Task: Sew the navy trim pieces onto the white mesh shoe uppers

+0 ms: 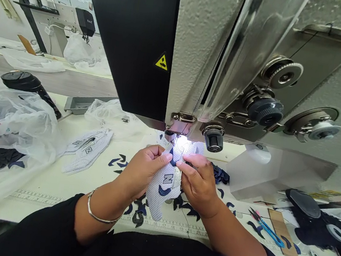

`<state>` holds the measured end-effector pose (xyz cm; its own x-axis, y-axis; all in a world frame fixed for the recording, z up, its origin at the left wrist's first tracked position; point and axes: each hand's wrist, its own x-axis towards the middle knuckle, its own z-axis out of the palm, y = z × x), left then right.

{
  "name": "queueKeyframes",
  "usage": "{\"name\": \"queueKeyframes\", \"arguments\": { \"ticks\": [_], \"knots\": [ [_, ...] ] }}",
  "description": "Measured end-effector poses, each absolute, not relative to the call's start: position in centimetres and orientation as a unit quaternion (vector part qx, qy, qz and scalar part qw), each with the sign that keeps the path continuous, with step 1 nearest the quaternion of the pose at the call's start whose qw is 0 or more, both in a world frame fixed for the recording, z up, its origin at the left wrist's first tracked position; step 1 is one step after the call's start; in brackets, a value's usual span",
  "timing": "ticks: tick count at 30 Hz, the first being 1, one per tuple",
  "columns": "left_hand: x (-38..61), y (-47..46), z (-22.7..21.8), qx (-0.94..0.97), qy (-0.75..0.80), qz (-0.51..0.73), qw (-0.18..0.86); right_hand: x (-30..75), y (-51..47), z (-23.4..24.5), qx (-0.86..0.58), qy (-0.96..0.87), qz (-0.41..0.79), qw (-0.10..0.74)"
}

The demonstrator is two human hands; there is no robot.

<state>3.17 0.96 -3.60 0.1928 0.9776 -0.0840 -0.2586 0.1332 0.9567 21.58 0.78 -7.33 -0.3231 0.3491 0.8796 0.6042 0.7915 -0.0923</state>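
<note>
A white mesh shoe upper piece (157, 188) with a dark N and navy curved patches hangs between my hands, just below the lit needle area of the sewing machine (175, 126). My left hand (141, 168) pinches its left edge, thumb on top beside a navy patch (173, 157). On the other side my right hand (202, 186) grips the piece near its upper right, thumb and forefinger at the same patch. More white mesh lies under the needle light. Loose navy cut pieces (137, 218) are scattered on the table around and below my hands.
Left of my hands lies a stack of mesh pieces (88, 154), with a plastic bag (32, 111) and a black bottle (32, 86) farther left. Blue thread snips (267, 228) and brown card (285, 235) lie at right. A ruler strip (81, 207) runs along the front edge.
</note>
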Motion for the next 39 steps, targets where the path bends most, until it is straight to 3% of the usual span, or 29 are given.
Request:
{"name": "queueKeyframes", "arguments": {
  "ticks": [7, 39],
  "knots": [
    [3.1, 1.1, -3.6, 0.465, 0.433, 0.483, 0.603, 21.4, 0.7, -7.0, -0.298, -0.8, -0.147, 0.499],
    [3.4, 2.6, -2.0, 0.404, 0.408, 0.48, 0.663, 20.8, 0.4, -5.7, -0.354, -0.784, -0.149, 0.488]
  ]
}}
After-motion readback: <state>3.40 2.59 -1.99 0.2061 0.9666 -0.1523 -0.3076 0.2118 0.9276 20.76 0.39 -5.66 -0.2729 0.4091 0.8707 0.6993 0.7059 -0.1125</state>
